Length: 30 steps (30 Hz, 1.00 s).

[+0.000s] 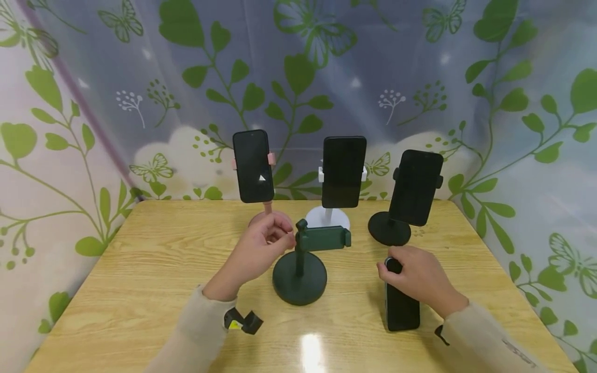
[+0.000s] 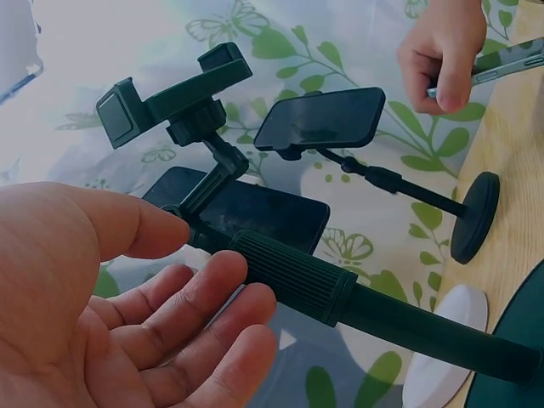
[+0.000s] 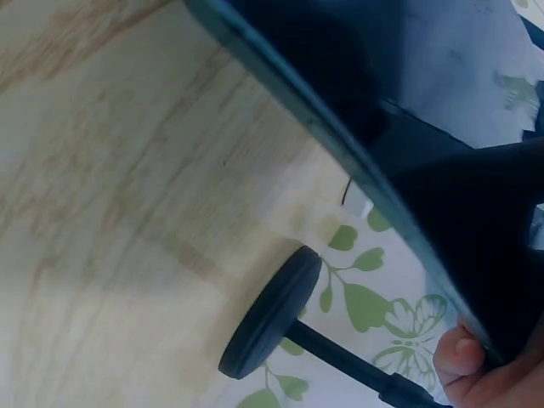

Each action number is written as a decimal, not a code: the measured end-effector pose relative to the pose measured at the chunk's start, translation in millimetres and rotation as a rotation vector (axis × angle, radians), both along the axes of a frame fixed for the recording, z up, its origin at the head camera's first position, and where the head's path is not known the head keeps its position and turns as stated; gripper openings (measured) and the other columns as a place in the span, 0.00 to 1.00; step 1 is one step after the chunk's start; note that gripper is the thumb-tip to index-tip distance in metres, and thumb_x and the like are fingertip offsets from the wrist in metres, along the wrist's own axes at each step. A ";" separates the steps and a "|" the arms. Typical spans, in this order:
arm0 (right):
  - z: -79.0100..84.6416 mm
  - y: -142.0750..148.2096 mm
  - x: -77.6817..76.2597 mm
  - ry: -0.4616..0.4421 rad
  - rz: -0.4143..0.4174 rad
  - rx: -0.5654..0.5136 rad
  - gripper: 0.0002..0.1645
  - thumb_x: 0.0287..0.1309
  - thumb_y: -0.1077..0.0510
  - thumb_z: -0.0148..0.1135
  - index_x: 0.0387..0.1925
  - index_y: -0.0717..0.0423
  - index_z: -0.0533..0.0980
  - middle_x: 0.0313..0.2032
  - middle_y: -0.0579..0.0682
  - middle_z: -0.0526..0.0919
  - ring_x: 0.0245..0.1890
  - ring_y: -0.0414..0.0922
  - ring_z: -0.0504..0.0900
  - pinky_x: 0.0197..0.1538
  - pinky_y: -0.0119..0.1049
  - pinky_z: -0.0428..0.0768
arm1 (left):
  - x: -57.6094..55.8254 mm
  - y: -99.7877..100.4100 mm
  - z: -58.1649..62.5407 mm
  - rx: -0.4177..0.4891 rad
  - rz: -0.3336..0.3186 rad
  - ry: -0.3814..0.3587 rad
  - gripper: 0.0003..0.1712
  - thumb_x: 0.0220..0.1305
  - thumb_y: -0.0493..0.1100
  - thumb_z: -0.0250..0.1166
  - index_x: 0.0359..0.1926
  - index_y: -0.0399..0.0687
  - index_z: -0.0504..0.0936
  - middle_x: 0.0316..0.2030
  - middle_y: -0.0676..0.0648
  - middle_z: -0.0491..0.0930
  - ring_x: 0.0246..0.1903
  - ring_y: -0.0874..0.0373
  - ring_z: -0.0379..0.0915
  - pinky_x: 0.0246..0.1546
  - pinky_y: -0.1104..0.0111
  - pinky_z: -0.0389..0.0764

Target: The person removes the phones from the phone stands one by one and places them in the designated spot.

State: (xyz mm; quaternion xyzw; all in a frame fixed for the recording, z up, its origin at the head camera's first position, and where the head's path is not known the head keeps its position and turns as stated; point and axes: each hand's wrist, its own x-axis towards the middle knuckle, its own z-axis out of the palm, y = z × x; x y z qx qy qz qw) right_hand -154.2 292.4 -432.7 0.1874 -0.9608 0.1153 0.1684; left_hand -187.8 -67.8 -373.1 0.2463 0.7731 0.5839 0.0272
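A dark green phone stand (image 1: pixel 300 278) stands on the table, its clamp (image 1: pixel 325 238) holding no phone. My left hand (image 1: pixel 261 246) is at the left of its neck. In the left wrist view, the thumb and loosely bent fingertips (image 2: pixel 228 267) are right at the ribbed collar (image 2: pixel 293 274) and the joint above it, not wrapped round them. My right hand (image 1: pixel 418 273) grips a black phone (image 1: pixel 402 306) near its top end, at the right front. The fingers are at the phone's edge in the right wrist view, and the palm hides part of its screen.
Behind stand three phones in holders: one in a pink stand (image 1: pixel 254 167), one in a white stand (image 1: pixel 328 215), and one in a black stand (image 1: pixel 389 228). A leaf-patterned cloth (image 1: pixel 298 98) hangs behind and beside the wooden table (image 1: pixel 158 254).
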 end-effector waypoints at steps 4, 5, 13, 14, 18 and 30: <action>-6.9 -3.0 -7.0 -0.064 -0.013 0.001 0.19 0.62 0.47 0.67 0.21 0.43 0.68 0.16 0.38 0.63 0.17 0.36 0.61 0.23 0.33 0.62 | -0.6 -1.3 -1.2 -0.007 -0.004 0.000 0.06 0.73 0.37 0.66 0.45 0.41 0.77 0.38 0.43 0.81 0.38 0.49 0.81 0.40 0.65 0.82; -8.8 -4.2 -8.8 -0.090 -0.016 0.003 0.19 0.63 0.46 0.67 0.22 0.43 0.69 0.17 0.38 0.64 0.18 0.36 0.62 0.23 0.33 0.63 | -0.7 -1.6 -1.4 -0.008 -0.006 0.000 0.06 0.73 0.37 0.65 0.45 0.41 0.77 0.39 0.44 0.80 0.38 0.50 0.81 0.41 0.65 0.82; -15.7 -10.3 -19.2 -0.258 -0.060 0.009 0.16 0.63 0.45 0.68 0.30 0.48 0.73 0.29 0.43 0.72 0.26 0.41 0.67 0.30 0.37 0.68 | 0.0 -3.5 -2.8 -0.019 -0.020 -0.013 0.07 0.72 0.38 0.66 0.45 0.40 0.78 0.40 0.44 0.79 0.39 0.52 0.80 0.42 0.65 0.82; -15.9 -10.6 -20.1 -0.273 -0.064 0.006 0.16 0.63 0.45 0.68 0.31 0.49 0.73 0.30 0.43 0.72 0.27 0.41 0.68 0.31 0.38 0.68 | 0.2 -3.5 -2.7 -0.023 -0.018 -0.012 0.06 0.72 0.38 0.66 0.45 0.41 0.78 0.39 0.45 0.79 0.38 0.52 0.80 0.42 0.65 0.82; -18.0 -11.0 -23.8 -0.328 -0.078 0.004 0.17 0.62 0.43 0.69 0.32 0.49 0.74 0.31 0.45 0.72 0.28 0.42 0.68 0.33 0.39 0.69 | 0.3 -3.4 -2.6 -0.040 -0.010 -0.002 0.05 0.72 0.39 0.66 0.43 0.42 0.80 0.36 0.46 0.81 0.37 0.52 0.79 0.40 0.65 0.81; -21.9 -9.3 -33.3 -0.405 -0.119 -0.022 0.17 0.62 0.43 0.70 0.33 0.50 0.75 0.35 0.46 0.73 0.32 0.44 0.70 0.36 0.41 0.70 | 0.6 -3.9 -2.0 -0.051 -0.002 -0.004 0.04 0.72 0.39 0.66 0.43 0.42 0.80 0.34 0.46 0.82 0.35 0.52 0.79 0.40 0.64 0.81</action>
